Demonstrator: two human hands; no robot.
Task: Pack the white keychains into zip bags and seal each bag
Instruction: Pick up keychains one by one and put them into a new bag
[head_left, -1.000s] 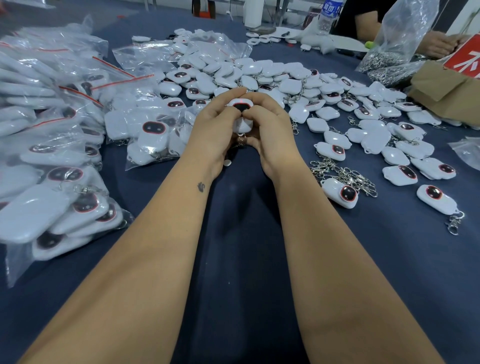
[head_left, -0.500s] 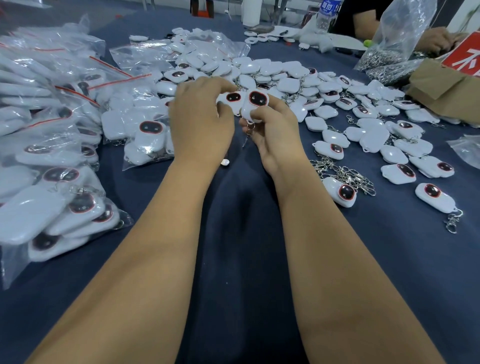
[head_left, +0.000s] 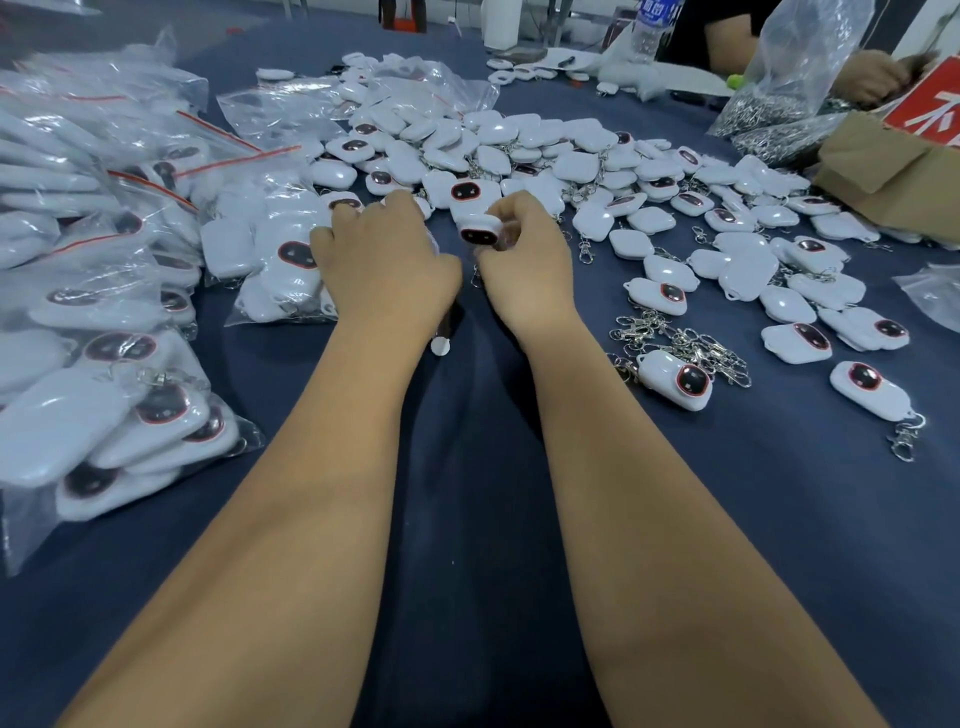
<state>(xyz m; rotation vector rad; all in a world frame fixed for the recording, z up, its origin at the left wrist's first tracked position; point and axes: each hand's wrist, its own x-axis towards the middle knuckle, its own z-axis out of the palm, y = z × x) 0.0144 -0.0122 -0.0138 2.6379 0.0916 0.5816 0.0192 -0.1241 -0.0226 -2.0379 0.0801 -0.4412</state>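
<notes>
**Keychain Held, Bag Not Yet in Hand**

My right hand (head_left: 524, 260), at frame centre, pinches one white plastic keychain with a dark red-rimmed face (head_left: 475, 228) between curled fingers. My left hand (head_left: 387, 260), just beside it, lies palm down with fingers loosely spread at the edge of a filled clear zip bag with a red seal strip (head_left: 270, 260); I cannot tell whether it grips anything.

Loose white keychains (head_left: 597, 171) cover the blue tablecloth (head_left: 493, 467) toward upper centre and right. Packed bags (head_left: 104, 312) stack along the left edge.

Risk: metal clasps (head_left: 675, 338) at centre right lie tangled; a dangling clasp could snag neighbours or foul the seal.
</notes>
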